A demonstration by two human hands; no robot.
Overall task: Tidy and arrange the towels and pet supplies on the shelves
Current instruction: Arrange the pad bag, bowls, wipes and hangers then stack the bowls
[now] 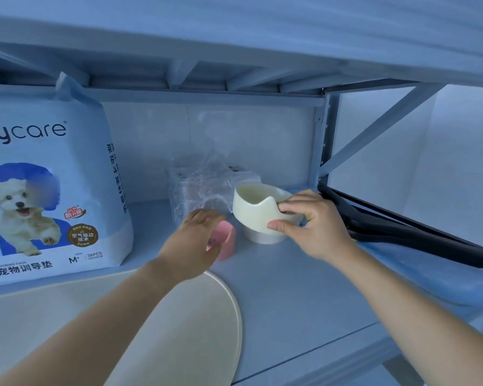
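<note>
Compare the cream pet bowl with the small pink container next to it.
The cream pet bowl is larger; the pink container is smaller. The bowl tilts on a grey round base; the container rests directly on the shelf. The right hand grips the bowl; the left hand, fingers straight, partly hides the container. Both share one shelf.

On 1 shelf [290, 288], a pack of pet training pads [48, 176] stands at far left, with a flat mat [201, 330] before it. A plastic bag [201, 188] sits at back centre. Before it, a small cup [227, 238] is left of a bowl [257, 215]. The left hand [193, 238] is over the cup; the right hand [313, 227] grips the bowl's right side. Long slim items [402, 232] lie along the right edge.
</note>
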